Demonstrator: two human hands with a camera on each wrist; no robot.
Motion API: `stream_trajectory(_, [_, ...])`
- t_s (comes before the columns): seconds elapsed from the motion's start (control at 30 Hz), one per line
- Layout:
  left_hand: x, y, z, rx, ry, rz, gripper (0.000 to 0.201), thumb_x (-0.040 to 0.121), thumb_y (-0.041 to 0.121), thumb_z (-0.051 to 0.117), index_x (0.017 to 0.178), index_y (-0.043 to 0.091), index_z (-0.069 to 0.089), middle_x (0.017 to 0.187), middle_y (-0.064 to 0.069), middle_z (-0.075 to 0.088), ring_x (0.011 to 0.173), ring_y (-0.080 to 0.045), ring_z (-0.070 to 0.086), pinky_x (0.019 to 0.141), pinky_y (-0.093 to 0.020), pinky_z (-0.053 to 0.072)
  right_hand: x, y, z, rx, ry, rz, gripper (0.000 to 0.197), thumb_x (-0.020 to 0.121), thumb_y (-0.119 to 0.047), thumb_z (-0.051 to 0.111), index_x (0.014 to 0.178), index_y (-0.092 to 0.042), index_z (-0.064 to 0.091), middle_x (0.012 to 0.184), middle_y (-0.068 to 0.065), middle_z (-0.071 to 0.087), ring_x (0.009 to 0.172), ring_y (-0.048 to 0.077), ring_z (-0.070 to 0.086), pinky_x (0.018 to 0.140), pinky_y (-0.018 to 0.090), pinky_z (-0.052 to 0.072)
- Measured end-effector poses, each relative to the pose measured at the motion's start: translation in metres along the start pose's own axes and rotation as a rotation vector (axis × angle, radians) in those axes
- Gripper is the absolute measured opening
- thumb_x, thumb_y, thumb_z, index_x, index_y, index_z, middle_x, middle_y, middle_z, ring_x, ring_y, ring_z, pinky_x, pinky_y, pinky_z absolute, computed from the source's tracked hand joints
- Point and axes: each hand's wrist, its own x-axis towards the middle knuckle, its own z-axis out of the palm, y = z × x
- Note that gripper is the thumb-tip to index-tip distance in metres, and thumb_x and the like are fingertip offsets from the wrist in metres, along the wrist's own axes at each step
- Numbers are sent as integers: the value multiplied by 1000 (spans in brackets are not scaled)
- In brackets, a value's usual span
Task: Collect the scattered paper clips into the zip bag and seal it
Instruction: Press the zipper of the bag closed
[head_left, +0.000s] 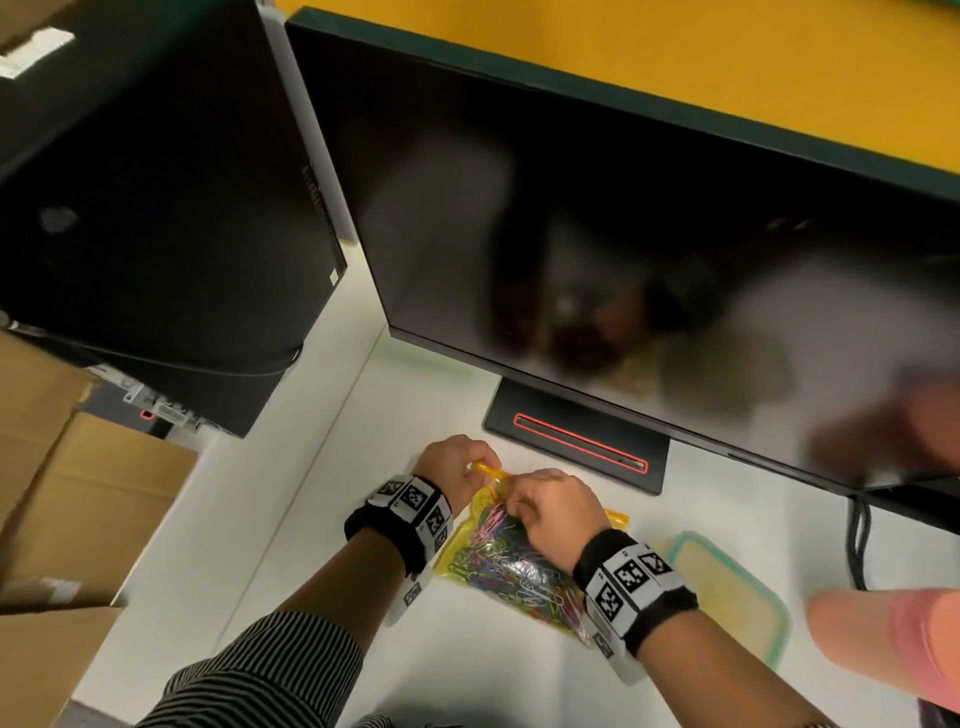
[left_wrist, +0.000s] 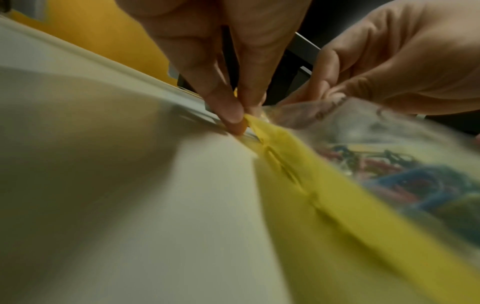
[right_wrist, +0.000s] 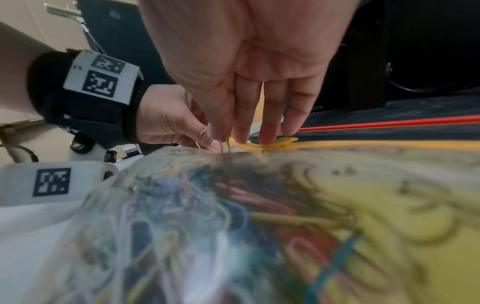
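A yellow zip bag (head_left: 467, 551) lies on the white desk, packed with coloured paper clips (head_left: 511, 558). My left hand (head_left: 480, 464) pinches the far left corner of the bag's orange zip strip (head_left: 615, 518). In the left wrist view my left hand (left_wrist: 240, 118) holds that corner of the bag (left_wrist: 324, 195) between thumb and finger. My right hand (head_left: 511, 493) is just right of it and pinches the strip between thumb and forefinger. In the right wrist view my right hand (right_wrist: 228, 142) is on the strip (right_wrist: 337, 143), with the clips (right_wrist: 207, 216) blurred close below.
A dark monitor (head_left: 623, 260) on a black base (head_left: 576, 436) stands just behind the bag. A PC tower (head_left: 156, 234) and cardboard boxes (head_left: 78, 493) are at the left. A lidded green-rimmed container (head_left: 737, 587), cables (head_left: 857, 535) and another person's arm (head_left: 883, 639) are at the right.
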Motion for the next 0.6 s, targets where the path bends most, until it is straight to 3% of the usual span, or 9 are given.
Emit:
stream_trajectory(0.13, [2,3,-1,69,-27,39,16,77,7,64,84,22,64,92,-2,62,78,-20,59,76,-31,51,5,2,7,164,102,50,16,84,-7,56,77,-17,67,92,-12,59,89,13,56,86,26,45])
stream_trajectory(0.33, [3,3,-2,95,-23,66,11,77,7,64,81,17,64,84,-2,60,68,-15,52,69,-24,46,13,6,11,252,113,119,16,85,-13,58,78,-24,67,85,-10,68,86,13,59,82,25,44])
stream_trajectory(0.43, [3,3,-1,98,-20,58,12,77,6,63,75,18,62,79,3,55,65,-15,50,65,-22,42,13,6,11,203,102,99,15,86,-15,57,80,-24,67,88,-7,69,88,15,58,81,25,43])
stream_trajectory(0.6, [8,3,1,168,-42,75,9,76,4,61,71,12,63,78,-3,55,66,-19,50,65,-28,46,12,4,12,68,64,15,16,85,-12,54,83,-21,67,95,-6,70,94,20,58,84,29,44])
